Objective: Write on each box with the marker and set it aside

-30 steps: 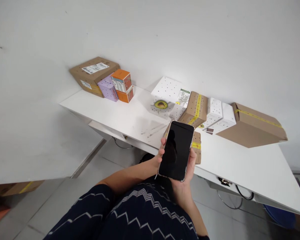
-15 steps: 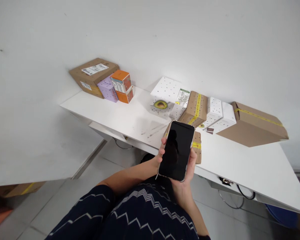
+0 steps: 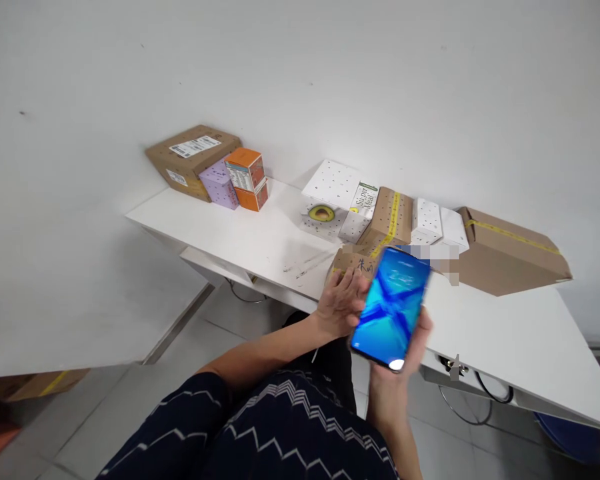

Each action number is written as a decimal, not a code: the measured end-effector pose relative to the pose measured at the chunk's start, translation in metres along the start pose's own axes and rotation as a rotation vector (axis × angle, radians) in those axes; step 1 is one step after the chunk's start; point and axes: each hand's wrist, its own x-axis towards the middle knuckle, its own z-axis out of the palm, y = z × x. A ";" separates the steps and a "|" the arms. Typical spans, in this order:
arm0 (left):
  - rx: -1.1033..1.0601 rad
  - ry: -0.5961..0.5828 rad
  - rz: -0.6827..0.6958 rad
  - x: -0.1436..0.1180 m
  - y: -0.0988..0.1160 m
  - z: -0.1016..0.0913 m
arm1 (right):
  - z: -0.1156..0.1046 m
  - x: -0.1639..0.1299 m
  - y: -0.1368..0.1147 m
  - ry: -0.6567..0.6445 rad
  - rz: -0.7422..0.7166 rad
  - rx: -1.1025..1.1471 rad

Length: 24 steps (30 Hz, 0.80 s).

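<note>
"One smartphone (image 3: 393,307), its screen glowing blue, is the held thing. Where is it?"

"Above the near edge of the counter (image 3: 480,320), in front of the person's body. The right hand (image 3: 414,350) is clamped on it, gripping the lower part and the right edge, probably so that the screen shows uncovered."

"And the left hand (image 3: 337,307)?"

"Its fingers are loosely apart beside the smartphone's left edge, closed round nothing visible. Whether the fingertips touch the case, one cannot tell."

"Why the tilt?"

"The screen faces up toward the person, which likely makes it easy to view. Its digits are blurred."

"What sits behind the hands?"

"A small cardboard box (image 3: 349,259) with handwriting on top, partly hidden by the left hand and the smartphone. Farther back, an avocado-printed white box (image 3: 321,213) and a large taped carton (image 3: 515,250) stand near the wall (image 3: 300,80), perhaps to save room."

"The orange boxes (image 3: 245,163)?"

"Stacked, one upon the other, beside the lilac box (image 3: 220,185); their flat, matching faces presumably suit stacking."
</note>
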 end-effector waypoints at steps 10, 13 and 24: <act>0.381 -0.105 0.821 0.013 -0.018 -0.006 | -0.167 0.015 -0.053 0.992 -0.532 -1.213; 0.357 -0.111 0.825 0.016 -0.017 -0.008 | -0.199 0.032 -0.037 0.861 -0.376 -1.629; 0.331 -0.055 0.667 0.043 -0.034 -0.042 | -0.223 0.060 -0.006 0.761 -0.186 -1.836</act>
